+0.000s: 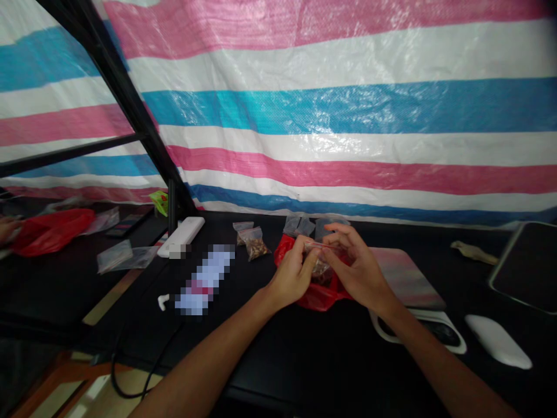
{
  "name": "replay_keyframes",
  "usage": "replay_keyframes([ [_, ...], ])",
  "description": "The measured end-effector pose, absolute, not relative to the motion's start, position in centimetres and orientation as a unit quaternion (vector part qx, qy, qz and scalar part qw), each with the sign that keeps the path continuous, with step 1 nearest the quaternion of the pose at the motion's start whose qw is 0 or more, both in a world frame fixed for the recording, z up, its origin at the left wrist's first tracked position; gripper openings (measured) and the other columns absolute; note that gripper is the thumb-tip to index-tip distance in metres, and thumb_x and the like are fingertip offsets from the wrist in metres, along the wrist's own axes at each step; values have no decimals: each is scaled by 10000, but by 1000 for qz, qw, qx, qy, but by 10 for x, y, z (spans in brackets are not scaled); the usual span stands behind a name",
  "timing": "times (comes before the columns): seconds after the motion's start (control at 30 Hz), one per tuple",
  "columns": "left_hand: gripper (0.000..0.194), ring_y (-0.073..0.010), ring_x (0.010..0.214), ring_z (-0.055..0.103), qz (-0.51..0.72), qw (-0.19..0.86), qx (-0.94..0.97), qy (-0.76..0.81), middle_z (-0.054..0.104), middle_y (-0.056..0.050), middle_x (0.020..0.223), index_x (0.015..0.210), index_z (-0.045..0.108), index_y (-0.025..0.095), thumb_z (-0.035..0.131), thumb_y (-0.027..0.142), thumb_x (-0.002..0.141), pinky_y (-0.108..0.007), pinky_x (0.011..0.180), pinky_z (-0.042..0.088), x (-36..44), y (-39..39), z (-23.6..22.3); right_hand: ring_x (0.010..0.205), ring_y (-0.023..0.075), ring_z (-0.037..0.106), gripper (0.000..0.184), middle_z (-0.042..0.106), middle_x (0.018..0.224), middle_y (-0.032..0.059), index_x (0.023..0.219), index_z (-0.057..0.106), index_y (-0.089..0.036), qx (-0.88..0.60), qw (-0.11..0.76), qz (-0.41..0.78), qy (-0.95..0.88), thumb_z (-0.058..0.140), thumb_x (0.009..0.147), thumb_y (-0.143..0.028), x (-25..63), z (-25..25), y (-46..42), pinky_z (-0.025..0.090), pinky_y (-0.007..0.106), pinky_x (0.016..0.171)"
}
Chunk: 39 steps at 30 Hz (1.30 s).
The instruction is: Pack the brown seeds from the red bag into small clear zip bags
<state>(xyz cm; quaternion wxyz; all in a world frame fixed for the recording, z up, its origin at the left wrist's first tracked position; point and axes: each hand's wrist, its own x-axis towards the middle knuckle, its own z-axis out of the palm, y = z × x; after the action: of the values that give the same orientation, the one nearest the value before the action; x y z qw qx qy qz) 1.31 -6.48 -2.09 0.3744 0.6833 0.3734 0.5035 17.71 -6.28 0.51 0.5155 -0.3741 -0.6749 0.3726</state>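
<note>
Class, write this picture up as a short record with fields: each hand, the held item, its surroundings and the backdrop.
Left hand: pinches the small clear bag near its upper edge
Right hand: touches the same edge, some fingers raised; grip unclear
Contents: brownish bits, kind unclear
Beneath the hands: red plastic bag
To the left: two small filled bags; white earbud
Backdrop: striped sheet, pink, white and blue

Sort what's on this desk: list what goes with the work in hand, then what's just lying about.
Likely part of the work:
- zip bag, between left hand and right hand
- red bag beneath
- two filled bags
- flat clear bags behind

Apparently just lying about:
- phone
- earbud
- mouse
</note>
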Motion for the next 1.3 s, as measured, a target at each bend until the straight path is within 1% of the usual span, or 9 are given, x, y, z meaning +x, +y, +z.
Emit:
replay_keyframes([
  [0.27, 270, -199, 939, 656, 513, 349, 697, 359, 690, -55, 997, 1050, 594, 215, 441, 437, 1065, -319, 854, 513, 13, -67, -14, 948, 201, 673, 388, 652, 1003, 16, 1322, 501, -305, -375, 510, 351, -691, 653, 967, -344, 177, 11, -67, 540, 389, 917],
  [0.43, 320, -247, 1112, 655, 566, 335, 695, 291, 704, -104, 1163, 820, 610, 200, 549, 444, 1018, -405, 1006, 484, 8, -62, -7, 985, 205, 675, 299, 659, 1016, 18, 1260, 538, -307, -378, 500, 326, -707, 638, 983, -353, 176, 10, -70, 525, 405, 983],
  [0.63, 323, -199, 920, 639, 645, 343, 590, 345, 684, -49, 969, 803, 542, 206, 598, 465, 988, -325, 855, 503, 8, -62, 1, 1165, 237, 631, 394, 647, 1268, 58, 1362, 530, -323, -393, 508, 271, -717, 638, 987, -383, 176, 9, -72, 481, 430, 1060],
  [0.77, 228, -156, 731, 556, 725, 257, 444, 459, 559, 20, 791, 862, 511, 228, 501, 389, 1024, -265, 711, 469, -17, -44, 4, 1086, 230, 621, 327, 652, 1209, 68, 1353, 550, -302, -406, 526, 208, -718, 552, 1033, -367, 181, 13, -69, 492, 422, 1010],
  [0.87, 188, -202, 764, 599, 632, 173, 445, 611, 593, -9, 790, 848, 516, 234, 491, 328, 1009, -313, 745, 478, -45, -24, -4, 1063, 239, 619, 276, 646, 1167, 73, 1310, 577, -291, -414, 515, 171, -731, 511, 1047, -344, 186, 15, -65, 490, 430, 990],
  [0.93, 84, -259, 878, 655, 527, 110, 473, 697, 654, -61, 892, 997, 571, 222, 496, 256, 985, -373, 819, 492, -58, -15, -12, 1066, 252, 619, 270, 645, 1156, 77, 1302, 579, -291, -416, 504, 140, -744, 502, 1047, -333, 189, 14, -63, 485, 446, 980],
  [1.0, 198, -301, 1020, 661, 456, 30, 497, 738, 673, -122, 1033, 1133, 581, 181, 472, 190, 968, -424, 900, 492, -66, -12, -17, 1093, 265, 617, 272, 648, 1183, 82, 1303, 580, -294, -418, 484, 108, -761, 502, 1044, -322, 191, 14, -62, 479, 460, 976],
  [1.13, 290, -334, 1166, 601, 448, -80, 516, 725, 635, -170, 1194, 1237, 590, 157, 444, 222, 995, -467, 979, 470, -67, -15, -13, 1146, 287, 611, 224, 660, 1184, 83, 1212, 640, -298, -426, 439, 34, -790, 500, 1037, -294, 196, 17, -60, 462, 488, 984],
  [1.3, 250, -324, 1194, 590, 424, -77, 566, 703, 674, -148, 1193, 1115, 644, 195, 415, 238, 1023, -524, 1064, 373, -59, -18, -10, 1084, 281, 642, 202, 692, 1060, 72, 1060, 699, -285, -430, 456, 8, -779, 499, 1029, -285, 205, 26, -54, 483, 485, 957],
])
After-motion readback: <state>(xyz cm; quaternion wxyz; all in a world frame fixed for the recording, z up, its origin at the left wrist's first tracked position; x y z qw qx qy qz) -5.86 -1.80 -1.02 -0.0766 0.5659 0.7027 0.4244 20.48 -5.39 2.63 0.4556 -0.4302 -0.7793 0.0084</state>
